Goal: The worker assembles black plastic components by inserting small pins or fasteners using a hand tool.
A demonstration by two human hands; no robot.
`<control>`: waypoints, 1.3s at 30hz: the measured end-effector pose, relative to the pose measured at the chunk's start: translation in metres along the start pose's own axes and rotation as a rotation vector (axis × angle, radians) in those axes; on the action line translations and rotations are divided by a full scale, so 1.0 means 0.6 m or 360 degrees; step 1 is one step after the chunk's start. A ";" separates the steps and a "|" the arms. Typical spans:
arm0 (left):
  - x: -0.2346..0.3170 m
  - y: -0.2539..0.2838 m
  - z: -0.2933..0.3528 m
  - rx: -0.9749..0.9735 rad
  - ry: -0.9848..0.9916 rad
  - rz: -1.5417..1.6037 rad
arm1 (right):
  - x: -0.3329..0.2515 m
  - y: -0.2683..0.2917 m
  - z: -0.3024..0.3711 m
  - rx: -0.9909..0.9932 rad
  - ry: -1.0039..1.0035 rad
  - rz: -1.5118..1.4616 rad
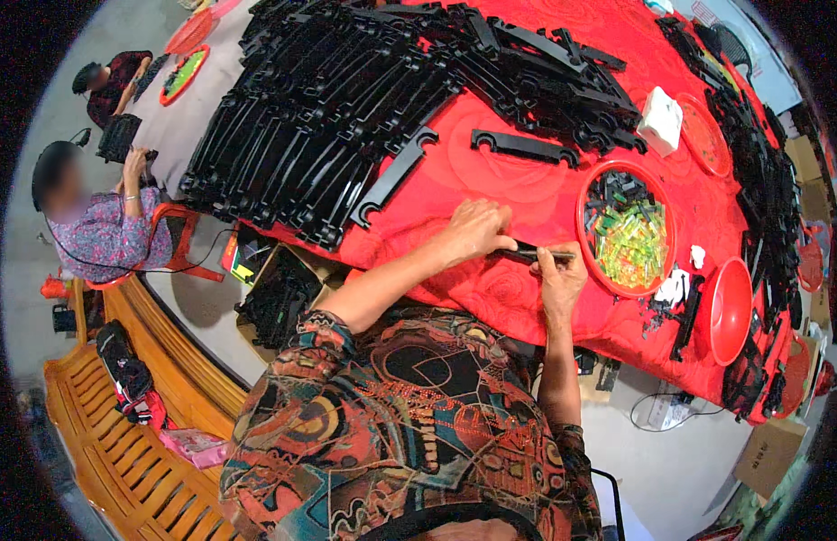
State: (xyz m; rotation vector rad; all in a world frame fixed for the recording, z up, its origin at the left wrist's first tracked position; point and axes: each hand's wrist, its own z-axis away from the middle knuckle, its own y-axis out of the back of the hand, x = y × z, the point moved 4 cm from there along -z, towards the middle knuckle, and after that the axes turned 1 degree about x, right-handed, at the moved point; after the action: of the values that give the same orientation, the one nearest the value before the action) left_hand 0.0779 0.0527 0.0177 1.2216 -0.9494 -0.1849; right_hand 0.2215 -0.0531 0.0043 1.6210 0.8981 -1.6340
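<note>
Near the front edge of the red tablecloth, a long, thin black plastic piece spans the space between my hands. My left hand pinches one end of it between thumb and fingers. The other end is in my right hand, its thumb and fingers closed around it. Much of the piece is covered by my fingers. Beside my right hand stands a round red basket of small translucent yellow-green pieces and small black pieces. One black notched strip lies alone beyond my hands.
Rows of black notched strips cover the table's left and far side. At right are a white packet, a shallow red basket, a red bowl and crumpled white tissue. Two people work at left near a wooden bench.
</note>
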 end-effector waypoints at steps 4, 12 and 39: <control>0.028 0.006 0.035 0.0277 -0.0428 -0.0082 | 0.003 -0.002 -0.001 -0.0010 -0.0022 -0.0057; 0.033 0.019 0.084 0.0668 -0.0529 -0.0222 | -0.043 0.004 0.009 0.0240 0.0282 -0.0208; -0.141 0.167 0.150 0.1152 0.0668 -0.1096 | -0.015 0.019 0.017 0.0279 0.0038 -0.0204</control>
State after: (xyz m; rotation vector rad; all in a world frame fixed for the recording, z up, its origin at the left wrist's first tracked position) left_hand -0.0732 0.0763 0.0622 2.1339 -0.1783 -0.1152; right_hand 0.2257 -0.0679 0.0133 1.7344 0.9087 -1.8295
